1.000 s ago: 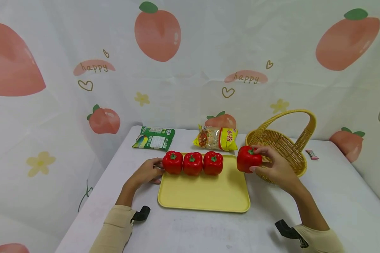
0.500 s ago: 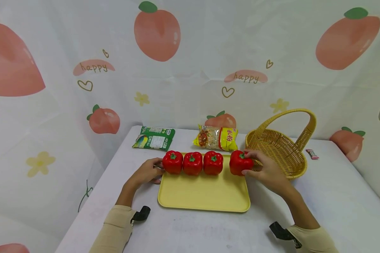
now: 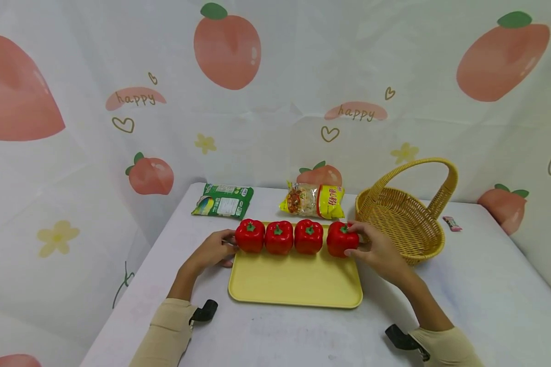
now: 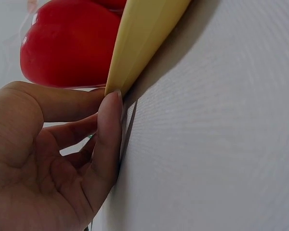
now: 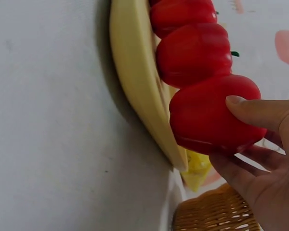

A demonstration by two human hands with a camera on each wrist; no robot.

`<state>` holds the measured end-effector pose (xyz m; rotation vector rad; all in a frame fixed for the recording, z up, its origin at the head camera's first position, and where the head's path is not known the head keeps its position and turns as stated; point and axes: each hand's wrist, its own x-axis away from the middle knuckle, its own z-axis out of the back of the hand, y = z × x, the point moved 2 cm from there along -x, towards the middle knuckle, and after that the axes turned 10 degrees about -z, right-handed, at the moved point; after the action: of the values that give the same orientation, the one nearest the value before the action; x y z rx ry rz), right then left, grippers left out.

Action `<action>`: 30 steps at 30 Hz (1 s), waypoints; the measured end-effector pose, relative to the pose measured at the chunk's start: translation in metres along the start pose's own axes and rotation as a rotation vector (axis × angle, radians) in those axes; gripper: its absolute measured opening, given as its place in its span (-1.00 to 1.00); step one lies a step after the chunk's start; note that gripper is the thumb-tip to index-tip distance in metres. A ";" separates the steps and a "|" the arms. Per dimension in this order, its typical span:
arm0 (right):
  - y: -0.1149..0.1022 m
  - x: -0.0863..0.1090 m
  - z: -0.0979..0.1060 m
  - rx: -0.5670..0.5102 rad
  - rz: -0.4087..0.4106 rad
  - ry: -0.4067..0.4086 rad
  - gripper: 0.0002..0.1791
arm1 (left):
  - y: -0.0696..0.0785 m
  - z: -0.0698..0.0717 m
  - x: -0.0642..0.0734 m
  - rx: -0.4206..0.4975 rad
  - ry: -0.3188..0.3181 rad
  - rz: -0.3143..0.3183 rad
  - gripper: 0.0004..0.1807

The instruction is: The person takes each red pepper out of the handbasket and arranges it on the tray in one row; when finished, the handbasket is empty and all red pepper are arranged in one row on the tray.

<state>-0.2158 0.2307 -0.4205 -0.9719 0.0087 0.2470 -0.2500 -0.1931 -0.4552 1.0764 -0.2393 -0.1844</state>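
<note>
A yellow tray lies on the table with a row of red bell peppers along its far side. At its left edge my left hand pinches the rim between thumb and finger, plain in the left wrist view, beside the leftmost bell pepper. My right hand holds the rightmost bell pepper between thumb and fingers, over the tray's right part. A small gap parts this pepper from its neighbour, another bell pepper. Whether the held pepper touches the tray, I cannot tell.
A wicker basket with a tall handle stands just right of the tray. Behind the tray lie a green packet and a yellow noodle packet. A small wrapped candy sits at the far right.
My right hand has brought the bell pepper left and down from beside the basket, to over the tray close to the row. The left hand stays at the tray's edge.
</note>
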 end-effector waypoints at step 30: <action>-0.002 -0.001 -0.007 0.003 0.028 0.006 -0.42 | -0.002 0.000 0.000 0.007 0.001 -0.015 -0.42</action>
<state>-0.2154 0.2238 -0.4231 -0.9698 0.0281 0.2698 -0.2496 -0.1938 -0.4570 1.0850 -0.2313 -0.1967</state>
